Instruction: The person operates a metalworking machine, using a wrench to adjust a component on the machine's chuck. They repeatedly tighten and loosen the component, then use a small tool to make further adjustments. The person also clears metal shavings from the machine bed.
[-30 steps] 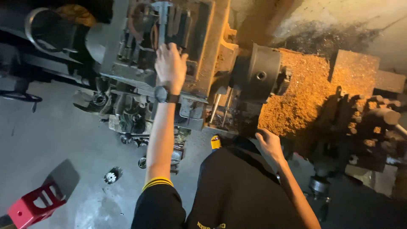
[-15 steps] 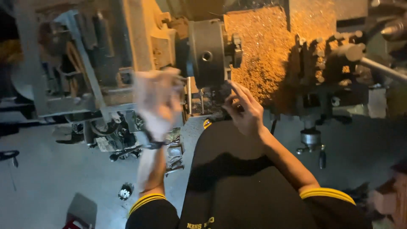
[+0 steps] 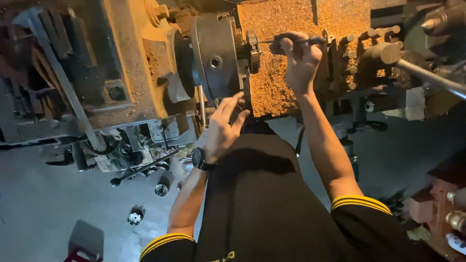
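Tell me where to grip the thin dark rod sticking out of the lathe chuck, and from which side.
Grip the thin rod on its free stretch right of the chuck, where the right hand already wraps it. Come from the operator's side: the chuck blocks its left end and the tool post crowds its right. It lies level, so fingers probably close best across it.

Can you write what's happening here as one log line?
left hand: open, by lathe chuck | right hand: gripping dark rod

shirt: black, short sleeves, lower middle of frame | cuffs: yellow stripes on both sleeve edges, lower left and lower right | print: small yellow marks at bottom hem | left wrist: black round watch (image 3: 200, 159) on dark strap | forearms: bare
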